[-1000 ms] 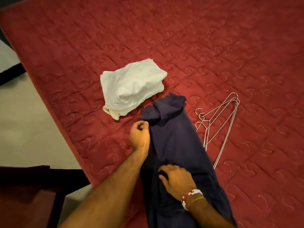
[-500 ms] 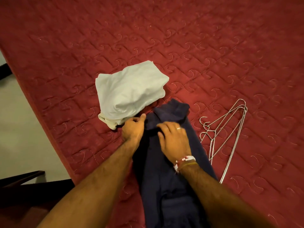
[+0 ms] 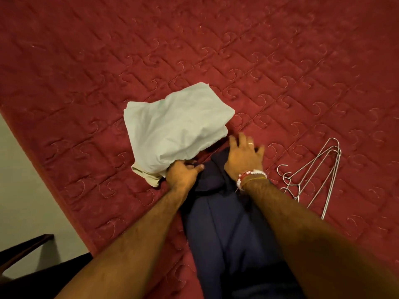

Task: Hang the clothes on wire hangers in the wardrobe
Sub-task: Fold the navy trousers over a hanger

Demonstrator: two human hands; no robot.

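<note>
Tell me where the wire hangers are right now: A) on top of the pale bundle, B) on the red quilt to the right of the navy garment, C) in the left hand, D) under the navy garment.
B: the wire hangers lie on the red quilt, to the right of the navy garment, and neither the right hand nor the left hand touches them.

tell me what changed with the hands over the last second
The right hand slid up the navy garment to its far end, fingers spread. The left hand, gripping its edge, shifted up beside the white folded cloth. Cloth and wire hangers stayed put on the red quilt.
</note>
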